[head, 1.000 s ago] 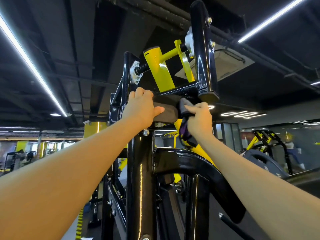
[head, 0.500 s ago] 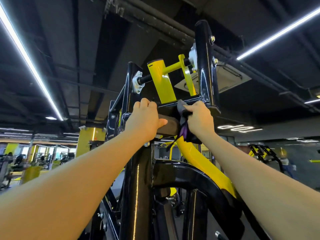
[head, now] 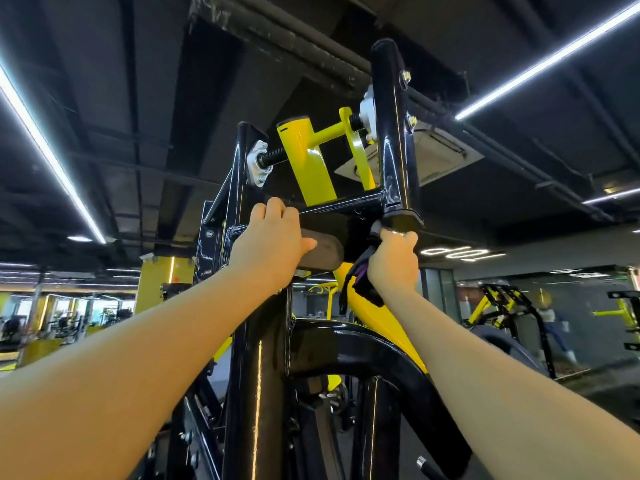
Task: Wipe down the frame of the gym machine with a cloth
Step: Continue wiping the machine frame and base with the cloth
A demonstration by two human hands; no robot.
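The right hand point(head: 393, 259) grips a dark cloth point(head: 362, 282), pressing it under the black frame point(head: 391, 133) post's foot; cloth tails hang below the fist. The left hand point(head: 273, 242) clasps the pad point(head: 323, 249) just beside it.

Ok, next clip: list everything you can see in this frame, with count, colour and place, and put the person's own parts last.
machine frame: one, glossy black, centre, uprights joined by a cross bar.
yellow arm: one, yellow, pivoted between the uprights at the top.
threaded rod: one, black, at the silver bracket on the nearer upright.
pad: one, dark grey, under the cross bar.
cloth: one, dark with purple, hanging below the base of the tall upright.
ceiling light strips: at least two, white, upper corners.
other gym machines: several, yellow and black, far right and far left background.
left hand: one, grips the pad end by the frame.
right hand: one, holds the cloth at the upright's base.
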